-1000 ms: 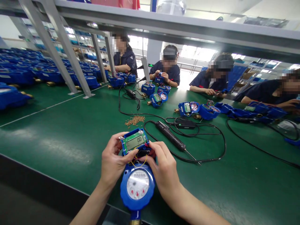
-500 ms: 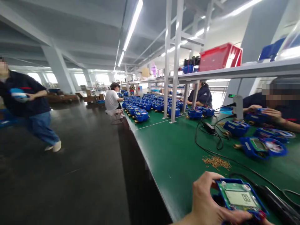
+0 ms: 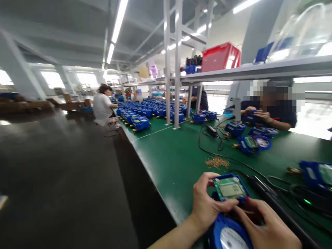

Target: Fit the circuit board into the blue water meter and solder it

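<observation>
we hold a blue meter (image 3: 224, 223) in both hands, over the near part of the green bench (image 3: 155, 155). our left hand (image 3: 206, 204) wraps the left side of its housing, thumb along the near edge of the lit display (image 3: 230, 190); our right hand (image 3: 272, 223) grips narrowly at the near right corner, its fingertips partly hidden. the white dial (image 3: 232, 238) sits nearest us, cut off below. just beyond lie small brass-coloured screws (image 3: 217, 162), and beside our right hand a black screwdriver (image 3: 269, 199). across from us, a person (image 3: 282, 114) handles another meter (image 3: 250, 119).
</observation>
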`<state>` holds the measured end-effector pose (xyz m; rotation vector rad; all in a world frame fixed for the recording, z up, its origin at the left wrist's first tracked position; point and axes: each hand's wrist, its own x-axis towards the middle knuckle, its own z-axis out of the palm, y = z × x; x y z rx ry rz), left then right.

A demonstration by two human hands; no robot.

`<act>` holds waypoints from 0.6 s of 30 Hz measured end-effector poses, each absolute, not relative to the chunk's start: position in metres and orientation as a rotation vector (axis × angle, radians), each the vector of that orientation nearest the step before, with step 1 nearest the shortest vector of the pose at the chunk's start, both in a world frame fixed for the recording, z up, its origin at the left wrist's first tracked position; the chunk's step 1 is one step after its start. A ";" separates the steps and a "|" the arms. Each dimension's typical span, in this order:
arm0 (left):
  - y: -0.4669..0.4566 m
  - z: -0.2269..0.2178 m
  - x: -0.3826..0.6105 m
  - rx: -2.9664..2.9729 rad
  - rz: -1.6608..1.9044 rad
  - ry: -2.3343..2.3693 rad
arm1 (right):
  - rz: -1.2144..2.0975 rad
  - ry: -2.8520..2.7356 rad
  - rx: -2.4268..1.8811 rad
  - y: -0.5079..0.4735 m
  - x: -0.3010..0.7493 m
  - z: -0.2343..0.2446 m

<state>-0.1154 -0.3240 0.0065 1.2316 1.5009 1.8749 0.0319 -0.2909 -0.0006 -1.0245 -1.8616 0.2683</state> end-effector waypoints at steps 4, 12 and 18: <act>-0.331 0.000 -0.116 1.252 1.816 1.439 | 0.416 -1.741 -0.994 -0.306 0.027 0.017; -0.330 -0.008 -0.121 1.295 1.731 1.439 | 0.522 -1.884 -1.027 -0.299 0.041 0.020; -0.331 -0.005 -0.121 1.255 1.715 1.475 | 0.590 -1.935 -1.095 -0.308 0.039 0.030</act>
